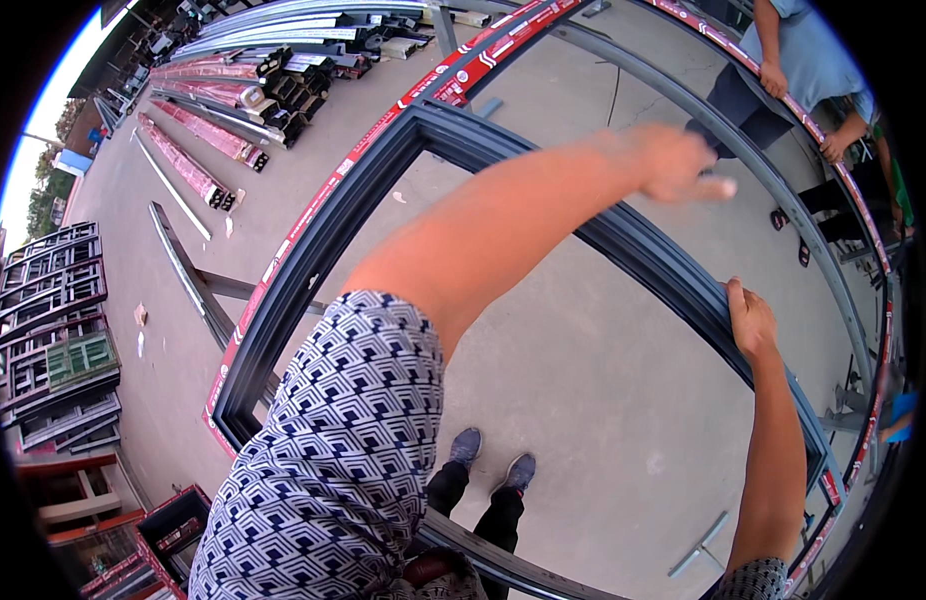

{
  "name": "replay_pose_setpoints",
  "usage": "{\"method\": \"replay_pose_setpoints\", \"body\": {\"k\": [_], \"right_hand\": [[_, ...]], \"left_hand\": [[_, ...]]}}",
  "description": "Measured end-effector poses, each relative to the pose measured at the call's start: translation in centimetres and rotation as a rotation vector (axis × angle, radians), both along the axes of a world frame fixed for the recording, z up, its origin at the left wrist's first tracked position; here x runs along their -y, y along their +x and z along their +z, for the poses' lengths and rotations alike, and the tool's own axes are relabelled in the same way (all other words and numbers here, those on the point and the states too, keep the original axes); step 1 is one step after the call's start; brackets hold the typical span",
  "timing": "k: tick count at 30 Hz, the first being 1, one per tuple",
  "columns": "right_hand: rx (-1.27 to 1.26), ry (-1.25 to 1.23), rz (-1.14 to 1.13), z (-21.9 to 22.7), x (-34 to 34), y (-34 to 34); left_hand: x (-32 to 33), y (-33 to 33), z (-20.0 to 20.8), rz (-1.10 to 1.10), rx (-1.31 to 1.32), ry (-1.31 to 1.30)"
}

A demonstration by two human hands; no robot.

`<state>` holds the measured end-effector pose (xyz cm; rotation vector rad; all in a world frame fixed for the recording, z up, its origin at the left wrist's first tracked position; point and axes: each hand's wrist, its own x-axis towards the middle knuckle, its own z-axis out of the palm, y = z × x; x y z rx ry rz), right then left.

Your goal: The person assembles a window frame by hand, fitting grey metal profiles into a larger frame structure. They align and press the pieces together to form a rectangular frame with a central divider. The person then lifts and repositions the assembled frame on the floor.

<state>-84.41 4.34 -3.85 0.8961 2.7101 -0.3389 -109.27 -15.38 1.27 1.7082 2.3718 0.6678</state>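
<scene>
In front of me lies a large dark grey metal window frame [283, 290], with red printed protective tape along its outer edge. My left arm reaches across its opening to the far side. There my left hand [673, 165] hangs over the far bars, blurred by motion; one finger or the thumb seems to stick out, and I cannot make out anything in it. My right hand [753, 322] is closed around the frame's right-hand inner bar. Its fingers curl over the top edge, and part of the grip is hidden.
At the far right a co-worker's hands [773, 80] touch the red-taped outer rail. Bundles of metal profiles [223, 90] lie on the floor at the far left. Stacked finished frames [53, 320] lean at the left. A metal stand [193, 280] stands beside the frame.
</scene>
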Motion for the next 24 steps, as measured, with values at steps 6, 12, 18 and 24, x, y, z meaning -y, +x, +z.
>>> {"method": "replay_pose_setpoints", "body": {"k": [6,12,18,24], "right_hand": [[-0.148,-0.043,0.064,-1.4,-1.3,0.9],[-0.208,-0.097,0.097,-2.0,-1.9,0.6],[-0.110,-0.018,0.030,-1.3,-1.1,0.8],[-0.068,0.061,0.008,-2.5,-3.3,0.6]], "left_hand": [[1.9,-14.5,-4.0,0.254,-0.023,0.357],[7.2,-16.5,-12.6,0.244,0.161,-0.468],[9.4,-9.3,-6.0,0.311,0.168,-0.481],[9.1,-2.6,-3.9,0.249,0.057,-0.487]]}}
